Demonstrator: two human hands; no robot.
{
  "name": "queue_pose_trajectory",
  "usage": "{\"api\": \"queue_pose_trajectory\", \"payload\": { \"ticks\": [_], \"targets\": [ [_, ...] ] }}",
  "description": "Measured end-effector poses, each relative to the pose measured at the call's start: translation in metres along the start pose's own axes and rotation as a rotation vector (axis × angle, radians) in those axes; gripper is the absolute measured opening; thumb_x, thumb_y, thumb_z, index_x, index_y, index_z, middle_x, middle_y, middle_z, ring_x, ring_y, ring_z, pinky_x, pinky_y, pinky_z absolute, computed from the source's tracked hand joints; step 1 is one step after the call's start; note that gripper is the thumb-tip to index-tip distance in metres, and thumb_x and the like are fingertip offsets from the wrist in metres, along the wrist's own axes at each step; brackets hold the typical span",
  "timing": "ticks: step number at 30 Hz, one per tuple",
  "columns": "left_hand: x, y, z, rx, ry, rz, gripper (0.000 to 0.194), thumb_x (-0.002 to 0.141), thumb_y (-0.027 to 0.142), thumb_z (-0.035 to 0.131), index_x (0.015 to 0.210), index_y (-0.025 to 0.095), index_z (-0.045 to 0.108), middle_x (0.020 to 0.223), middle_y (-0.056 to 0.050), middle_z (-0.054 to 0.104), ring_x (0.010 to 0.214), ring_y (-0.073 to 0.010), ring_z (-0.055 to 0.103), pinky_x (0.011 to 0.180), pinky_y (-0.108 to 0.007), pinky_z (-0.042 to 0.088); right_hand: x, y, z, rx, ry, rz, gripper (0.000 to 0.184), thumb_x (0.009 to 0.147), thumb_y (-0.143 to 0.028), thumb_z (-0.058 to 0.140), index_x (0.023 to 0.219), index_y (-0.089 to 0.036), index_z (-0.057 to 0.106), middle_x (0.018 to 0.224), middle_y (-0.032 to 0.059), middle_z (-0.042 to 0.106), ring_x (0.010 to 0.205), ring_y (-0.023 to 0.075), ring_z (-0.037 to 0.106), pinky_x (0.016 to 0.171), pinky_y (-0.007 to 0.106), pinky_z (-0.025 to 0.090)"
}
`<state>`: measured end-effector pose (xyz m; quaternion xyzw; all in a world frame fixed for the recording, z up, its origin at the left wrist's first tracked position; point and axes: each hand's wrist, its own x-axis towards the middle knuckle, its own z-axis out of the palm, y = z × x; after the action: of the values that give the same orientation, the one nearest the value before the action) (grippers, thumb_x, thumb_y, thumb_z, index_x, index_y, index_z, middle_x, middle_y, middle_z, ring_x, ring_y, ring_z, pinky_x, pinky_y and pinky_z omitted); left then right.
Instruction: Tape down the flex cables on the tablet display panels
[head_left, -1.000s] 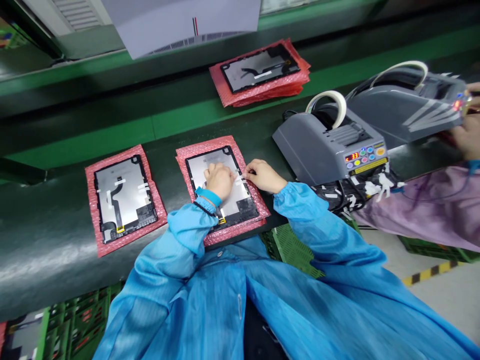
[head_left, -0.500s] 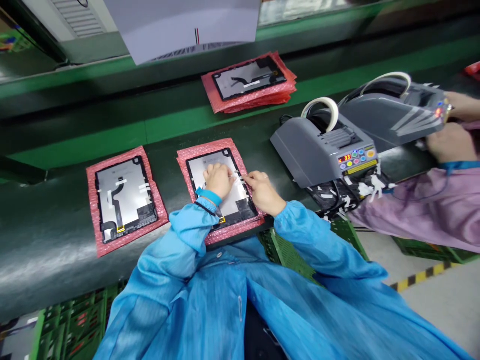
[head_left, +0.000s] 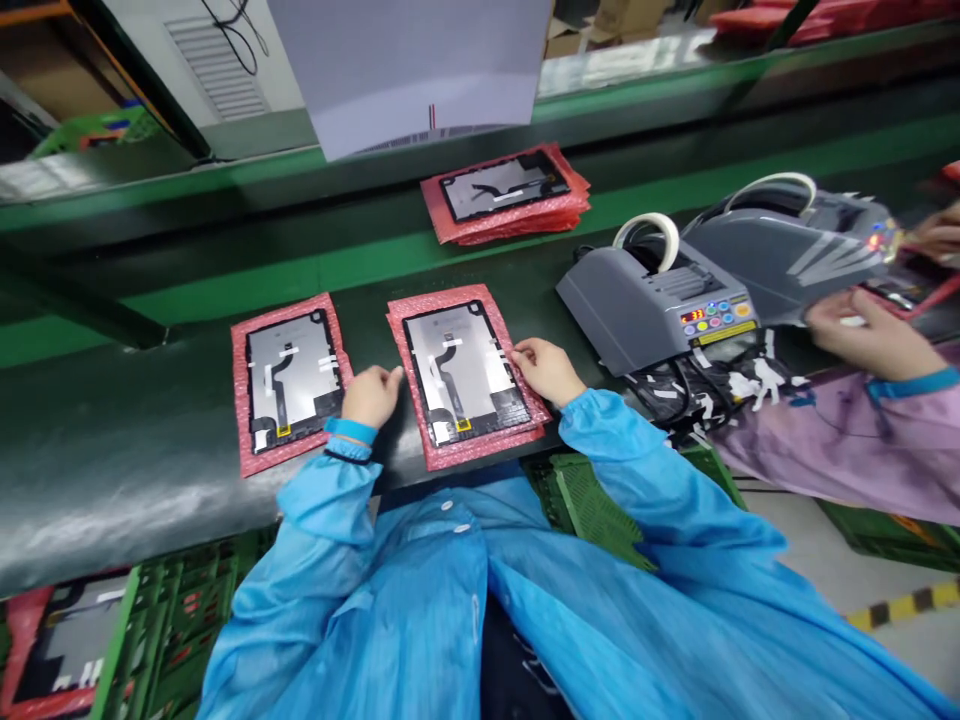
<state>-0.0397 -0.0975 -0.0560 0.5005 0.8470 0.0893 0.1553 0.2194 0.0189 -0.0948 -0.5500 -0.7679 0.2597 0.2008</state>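
Note:
A tablet screen panel [head_left: 480,370], silver-backed with a black border, a dark ribbon cable and white tape pieces, lies on red bubble-wrap bags [head_left: 442,455] before me. My right hand [head_left: 550,372] is at its right edge, thumb and forefinger pinched beside the tape strips; whatever they hold is hidden. Left of the panel is my left hand [head_left: 373,396], fingers curled together, thumb tip close to the bag's left edge. I cannot make out anything in it. Next to that hand, a second, similar panel [head_left: 300,370] rests on its own red bubble-wrap bag [head_left: 241,400].
A grey tape dispenser [head_left: 637,305] with a lit display stands at right, another dispenser [head_left: 787,240] behind it. A co-worker's hand [head_left: 862,325] is at far right. Bagged panels [head_left: 510,190] are stacked at the back. Green crates [head_left: 172,620] stand below the bench edge.
My left hand has moved off the middle panel to the gap at its left. My right hand stays at the panel's right edge. The camera view has shifted.

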Motion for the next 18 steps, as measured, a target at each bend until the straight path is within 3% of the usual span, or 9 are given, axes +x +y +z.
{"api": "queue_pose_trajectory", "payload": {
  "ticks": [3,5,8,10,12,15,18],
  "targets": [
    [-0.009,0.005,0.014,0.015,-0.063,0.048,0.029,0.094,0.032,0.042,0.092,0.019,0.067,0.103,-0.011,0.072,0.100,-0.0250,0.066,0.085,-0.033,0.049,0.004,-0.012,0.004,0.020,-0.020,0.052,0.006,0.079,-0.019,0.053,0.074,-0.018,0.058,0.076,0.0069,0.063,0.074,0.0200,0.058,0.077,0.034,0.046],
    [-0.011,0.012,0.020,0.017,-0.056,0.063,0.026,0.094,0.029,0.042,0.095,0.019,0.066,0.106,-0.011,0.072,0.102,-0.0233,0.066,0.086,-0.031,0.049,0.003,-0.019,0.005,0.041,0.022,0.046,0.011,0.077,-0.017,0.053,0.066,-0.021,0.051,0.074,0.0064,0.061,0.076,0.0206,0.058,0.078,0.035,0.045],
    [-0.011,0.017,0.021,0.013,-0.054,0.066,0.029,0.095,0.031,0.040,0.096,0.017,0.065,0.107,-0.013,0.071,0.102,-0.0243,0.066,0.085,-0.032,0.049,0.002,-0.026,0.004,0.155,0.131,0.069,0.013,0.076,-0.020,0.055,0.066,-0.022,0.047,0.071,0.0052,0.059,0.076,0.0211,0.058,0.078,0.036,0.046],
    [-0.011,0.019,0.021,0.016,-0.056,0.064,0.029,0.095,0.028,0.039,0.098,0.014,0.064,0.107,-0.015,0.070,0.102,-0.0260,0.067,0.084,-0.033,0.050,0.002,-0.030,0.005,0.348,0.148,0.156,0.012,0.076,-0.026,0.058,0.072,-0.022,0.048,0.067,0.0028,0.058,0.069,0.0199,0.058,0.071,0.035,0.048],
    [-0.012,0.021,0.021,0.018,-0.051,0.058,0.028,0.094,0.023,0.038,0.100,0.013,0.063,0.108,-0.017,0.068,0.102,-0.0272,0.067,0.083,-0.034,0.050,0.001,-0.035,0.005,0.578,0.050,0.226,0.022,0.070,-0.033,0.067,0.078,-0.021,0.051,0.064,0.0006,0.059,0.062,0.0180,0.058,0.063,0.033,0.049],
    [-0.018,0.025,0.021,0.015,-0.014,0.043,0.027,0.094,0.020,0.035,0.105,0.012,0.059,0.111,-0.018,0.066,0.105,-0.0269,0.065,0.084,-0.034,0.050,-0.001,-0.044,0.004,0.788,-0.138,0.203,0.037,0.055,-0.036,0.079,0.078,-0.018,0.056,0.062,-0.0008,0.061,0.058,0.0154,0.058,0.060,0.029,0.049],
    [-0.027,0.020,0.015,0.008,0.034,0.019,0.026,0.095,0.019,0.034,0.107,0.014,0.056,0.111,-0.015,0.066,0.104,-0.0247,0.066,0.084,-0.032,0.050,-0.002,-0.057,0.005,0.823,-0.144,0.138,0.035,0.056,-0.036,0.076,0.081,-0.017,0.061,0.062,-0.0016,0.062,0.056,0.0134,0.056,0.056,0.026,0.047]
  ]
}}
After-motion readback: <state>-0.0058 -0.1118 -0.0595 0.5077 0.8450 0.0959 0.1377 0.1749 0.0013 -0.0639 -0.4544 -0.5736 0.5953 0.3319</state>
